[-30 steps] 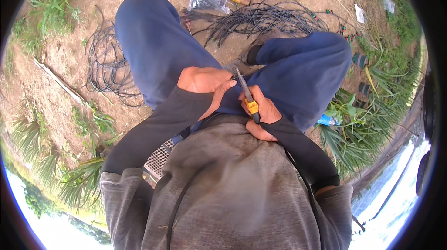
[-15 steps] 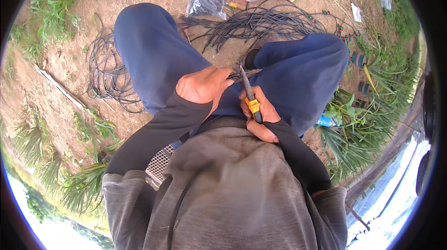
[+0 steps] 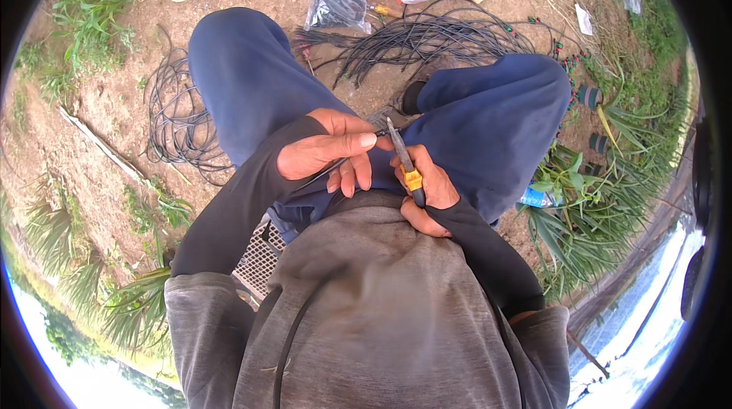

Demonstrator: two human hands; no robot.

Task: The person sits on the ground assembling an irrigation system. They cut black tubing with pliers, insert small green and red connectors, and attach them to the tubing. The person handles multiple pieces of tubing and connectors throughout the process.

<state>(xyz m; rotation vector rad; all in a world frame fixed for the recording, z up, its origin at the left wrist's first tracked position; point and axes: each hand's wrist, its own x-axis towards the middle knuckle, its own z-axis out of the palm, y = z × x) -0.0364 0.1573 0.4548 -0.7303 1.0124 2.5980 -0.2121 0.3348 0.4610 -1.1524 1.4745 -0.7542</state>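
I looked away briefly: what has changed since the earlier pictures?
The left hand has rolled: its thumb now lies uppermost, with fingers spread visibly toward the body. Whether it took or released anything is unclear. The right hand still holds the yellow-handled pliers; the black cable pile stayed put.

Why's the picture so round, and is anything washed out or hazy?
Head view: fisheye lens, hence the black rim; head view: the lower-left sky is blown out to white; head view: the shirt looks hazy mid-chest, while the pliers stay fairly clear.
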